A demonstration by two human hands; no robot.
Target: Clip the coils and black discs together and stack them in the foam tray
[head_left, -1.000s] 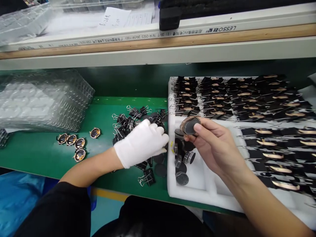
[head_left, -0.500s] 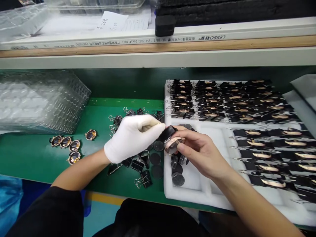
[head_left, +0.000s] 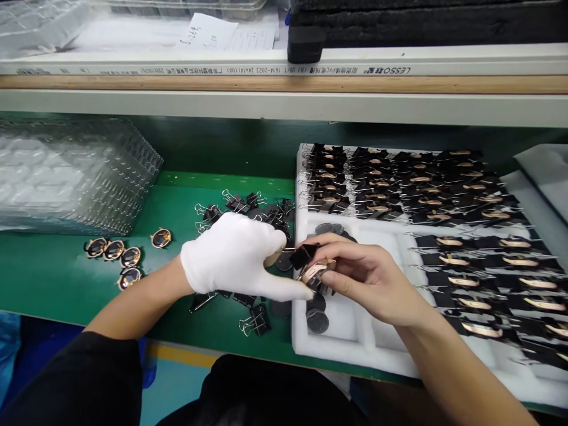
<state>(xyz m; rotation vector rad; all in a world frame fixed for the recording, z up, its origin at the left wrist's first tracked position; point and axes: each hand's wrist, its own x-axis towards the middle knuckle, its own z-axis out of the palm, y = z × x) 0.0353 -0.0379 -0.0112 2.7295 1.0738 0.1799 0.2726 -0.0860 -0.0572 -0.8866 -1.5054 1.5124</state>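
My right hand (head_left: 361,275), bare, pinches a rose-gold watch case (head_left: 317,269) between thumb and fingers. A black binder clip (head_left: 304,255) sits against the case's upper side, its wire handle pointing left. Whether its jaws grip the case is hard to see. My left hand (head_left: 242,254), in a white glove, is just left of it, thumb stretched out under the case and fingers bent apart from the thumb, near the clip's handle. Beneath the glove lie loose binder clips (head_left: 256,319), partly hidden, and dark round discs (head_left: 318,321) rest in the white foam tray (head_left: 302,346).
Several watch cases (head_left: 131,257) with dark faces lie on the green mat at left. Stacked clear plastic trays (head_left: 66,183) stand behind them. Rows of clipped watch cases (head_left: 465,281) fill the foam tray's back and right. A shelf edge (head_left: 266,106) crosses above the bench.
My left fingers have spread away from the clip, the thumb dropping below the case. My right hand has tilted the watch case, so its side now faces up. The view has shifted slightly.
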